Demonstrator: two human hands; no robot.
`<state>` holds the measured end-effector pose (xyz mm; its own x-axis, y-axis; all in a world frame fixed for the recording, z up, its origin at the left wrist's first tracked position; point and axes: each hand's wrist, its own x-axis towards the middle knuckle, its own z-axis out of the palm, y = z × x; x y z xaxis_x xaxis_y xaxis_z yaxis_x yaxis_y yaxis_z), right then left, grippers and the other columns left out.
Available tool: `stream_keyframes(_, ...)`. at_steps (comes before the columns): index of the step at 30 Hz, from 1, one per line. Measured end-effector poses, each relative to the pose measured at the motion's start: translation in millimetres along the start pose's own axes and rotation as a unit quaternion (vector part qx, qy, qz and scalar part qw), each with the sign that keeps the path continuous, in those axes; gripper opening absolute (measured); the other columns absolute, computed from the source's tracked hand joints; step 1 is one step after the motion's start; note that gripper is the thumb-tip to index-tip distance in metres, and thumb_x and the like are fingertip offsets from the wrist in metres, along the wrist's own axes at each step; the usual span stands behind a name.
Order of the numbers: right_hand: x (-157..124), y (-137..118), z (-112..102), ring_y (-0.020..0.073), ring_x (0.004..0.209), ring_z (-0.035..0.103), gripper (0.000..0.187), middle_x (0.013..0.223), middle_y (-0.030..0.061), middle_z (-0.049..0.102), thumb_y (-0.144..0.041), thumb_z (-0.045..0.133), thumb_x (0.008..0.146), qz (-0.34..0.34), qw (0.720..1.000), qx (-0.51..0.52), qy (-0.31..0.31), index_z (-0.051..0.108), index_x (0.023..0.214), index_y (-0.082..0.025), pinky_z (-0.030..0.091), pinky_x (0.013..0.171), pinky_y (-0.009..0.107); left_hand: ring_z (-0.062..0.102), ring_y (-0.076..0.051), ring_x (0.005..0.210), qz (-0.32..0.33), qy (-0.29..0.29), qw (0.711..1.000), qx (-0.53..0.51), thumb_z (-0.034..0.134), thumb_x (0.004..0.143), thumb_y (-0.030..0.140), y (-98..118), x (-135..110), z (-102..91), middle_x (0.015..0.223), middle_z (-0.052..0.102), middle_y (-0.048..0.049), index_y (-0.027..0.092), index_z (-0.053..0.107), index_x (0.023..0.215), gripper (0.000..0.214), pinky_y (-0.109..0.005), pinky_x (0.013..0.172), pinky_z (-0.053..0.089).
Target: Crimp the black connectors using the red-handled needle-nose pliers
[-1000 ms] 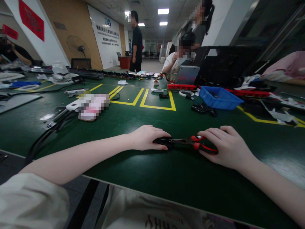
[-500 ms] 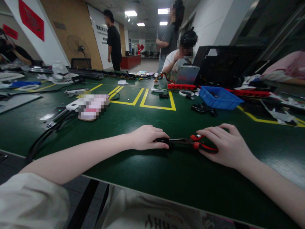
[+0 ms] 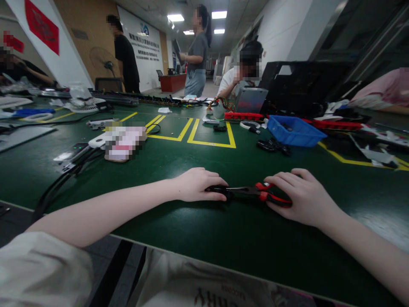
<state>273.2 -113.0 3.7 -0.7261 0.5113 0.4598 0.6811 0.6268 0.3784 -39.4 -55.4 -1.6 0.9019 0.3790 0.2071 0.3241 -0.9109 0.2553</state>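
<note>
My right hand (image 3: 298, 196) is closed around the red and black handles of a pair of long-nose pliers (image 3: 262, 192). The pliers lie low over the green table (image 3: 198, 247), their jaws pointing left. At the tip of the jaws is a small black part (image 3: 219, 189), which my left hand (image 3: 201, 184) pinches between thumb and fingers. Its exact kind cannot be made out, since my fingers cover much of it. Whether the jaws grip the part or only touch it is unclear.
Beyond my hands sit a blue bin (image 3: 295, 131) and a bundle of black cables (image 3: 273, 146). On the left are a phone (image 3: 124, 147) and black cords (image 3: 72, 170). Yellow tape (image 3: 211, 145) marks the tabletop. A person in white (image 3: 234, 79) sits across the table.
My right hand's fingers and the plier handles have shifted very slightly. My left hand holds its place. Two people walking in the background have moved left.
</note>
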Motion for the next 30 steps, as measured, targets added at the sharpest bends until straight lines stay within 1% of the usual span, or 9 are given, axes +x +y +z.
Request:
stream_keyframes(9, 0.5, 0.4, 0.2, 0.0211, 0.079, 0.065, 0.03, 0.093, 0.0085, 0.069, -0.037, 0.053, 0.088, -0.005, 1.0, 0.0, -0.004, 0.057, 0.107, -0.015, 0.041, 0.079, 0.038, 0.067, -0.018, 0.089, 0.005, -0.003, 1.0, 0.007, 0.047, 0.099, 0.05, 0.7, -0.5, -0.6, 0.105, 0.07, -0.0041, 0.02, 0.06, 0.122, 0.04, -0.029, 0.076, 0.044)
stream_keyframes(20, 0.2, -0.9, -1.0, 0.0206, 0.075, 0.064, 0.03, 0.091, 0.0084, 0.069, -0.036, 0.055, 0.086, -0.004, 1.0, 0.001, -0.008, 0.058, 0.105, -0.014, 0.041, 0.078, 0.038, 0.066, -0.017, 0.088, 0.004, 0.016, 0.999, 0.032, 0.053, 0.096, 0.049, 0.8, -1.5, 2.9, 0.106, 0.068, -0.0045, 0.02, 0.059, 0.125, 0.041, -0.028, 0.077, 0.044)
stream_keyframes(30, -0.1, -0.8, -1.6, 0.0207, 0.077, 0.064, 0.029, 0.091, 0.0082, 0.069, -0.036, 0.057, 0.084, 0.001, 1.0, 0.006, -0.005, 0.058, 0.105, -0.015, 0.041, 0.078, 0.038, 0.066, -0.017, 0.087, 0.003, 0.008, 0.999, 0.039, 0.052, 0.097, 0.05, 2.8, -1.2, 0.5, 0.105, 0.068, -0.0044, 0.02, 0.058, 0.126, 0.042, -0.028, 0.077, 0.044)
